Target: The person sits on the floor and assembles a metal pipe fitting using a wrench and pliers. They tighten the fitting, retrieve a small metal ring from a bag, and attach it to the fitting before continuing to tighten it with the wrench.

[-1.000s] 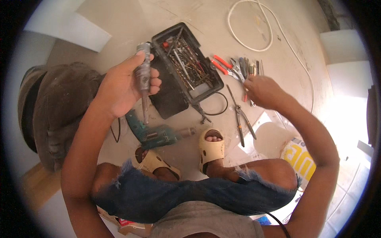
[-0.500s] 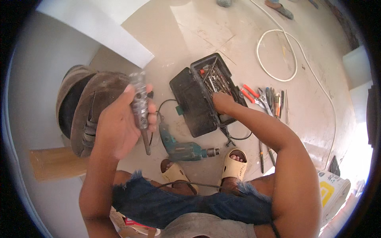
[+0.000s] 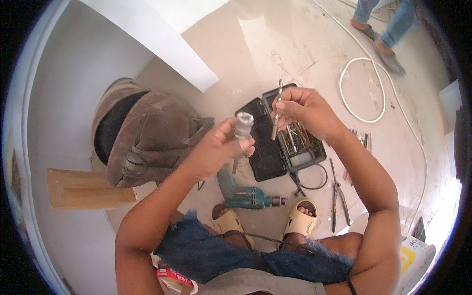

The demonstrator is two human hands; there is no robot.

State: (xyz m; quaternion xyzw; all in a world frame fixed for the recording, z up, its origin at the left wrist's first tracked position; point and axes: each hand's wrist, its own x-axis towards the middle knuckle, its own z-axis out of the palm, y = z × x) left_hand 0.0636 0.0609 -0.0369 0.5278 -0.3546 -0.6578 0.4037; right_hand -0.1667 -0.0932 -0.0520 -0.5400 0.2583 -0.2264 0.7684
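In my left hand (image 3: 214,152) is a thick silvery tool piece (image 3: 243,124) with a narrow dark shank below; its exact kind is unclear. My right hand (image 3: 314,115) pinches a spiral drill bit (image 3: 280,88), held nearly upright above an open black toolbox (image 3: 265,157). Loose metal bits (image 3: 297,140) fill much of that box, partly hidden by the right hand. On the floor, between the box and my sandals, lies a teal power drill (image 3: 243,195) with its chuck toward the right.
A brown bag (image 3: 152,132) stands at left beside a wooden board (image 3: 88,189). Pincers (image 3: 337,196) lie right of the box. A white cable (image 3: 344,93) loops across the floor, near another person's legs (image 3: 388,37). A white bucket (image 3: 415,255) is at lower right.
My right hand has come up out of the toolbox with a drill bit. My left hand has moved right and tilted the silvery piece. Another person's legs show more at the upper right.
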